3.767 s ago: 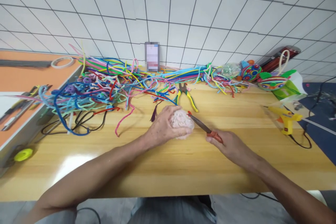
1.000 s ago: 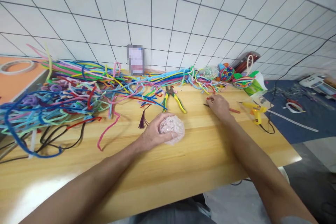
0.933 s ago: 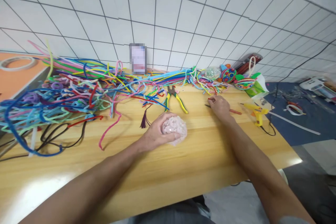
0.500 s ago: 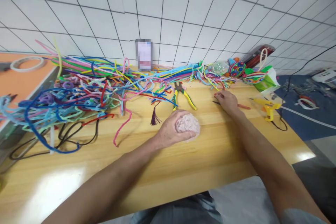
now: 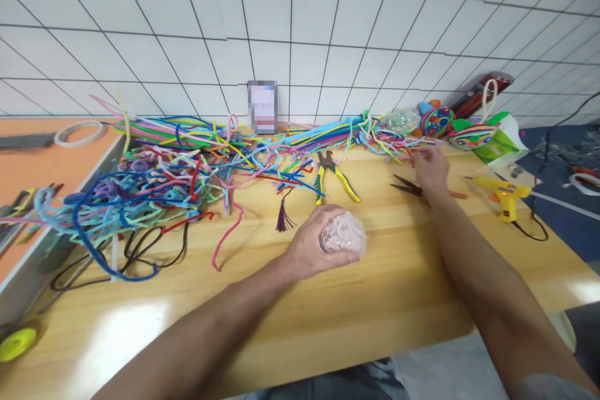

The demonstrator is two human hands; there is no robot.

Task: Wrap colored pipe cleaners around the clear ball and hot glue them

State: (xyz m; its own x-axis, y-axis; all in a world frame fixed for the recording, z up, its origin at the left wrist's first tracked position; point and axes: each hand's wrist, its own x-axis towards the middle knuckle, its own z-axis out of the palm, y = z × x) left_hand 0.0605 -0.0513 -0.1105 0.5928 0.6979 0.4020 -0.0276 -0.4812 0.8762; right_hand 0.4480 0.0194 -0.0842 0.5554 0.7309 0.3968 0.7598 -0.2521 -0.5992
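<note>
My left hand (image 5: 313, 244) is wrapped round a clear ball filled with whitish-pink material (image 5: 344, 234), held over the wooden table. To the right, my right hand (image 5: 431, 169) has its fingers curled together at the right end of the pipe cleaners, close to a thin red piece (image 5: 412, 156). What lies between those fingertips is too small to make out. Dark scissors (image 5: 407, 187) lie beneath that hand, partly covered by it. Beyond the ball rest yellow-and-green pliers (image 5: 344, 182) with handles spread. A dark purple tassel (image 5: 284, 219) lies left of them.
A tangled heap of pipe cleaners (image 5: 154, 181) covers the left side, and a straight bundle (image 5: 323, 134) runs along the wall. A phone (image 5: 263, 107) leans there. Decorated balls (image 5: 437, 120) stand at the back right. A yellow glue gun (image 5: 507, 194) lies near the right edge.
My right hand has lifted off the scissors and moved away toward the pipe cleaners, uncovering more of the blades. My left hand keeps hold of the ball. The whole view has shifted somewhat.
</note>
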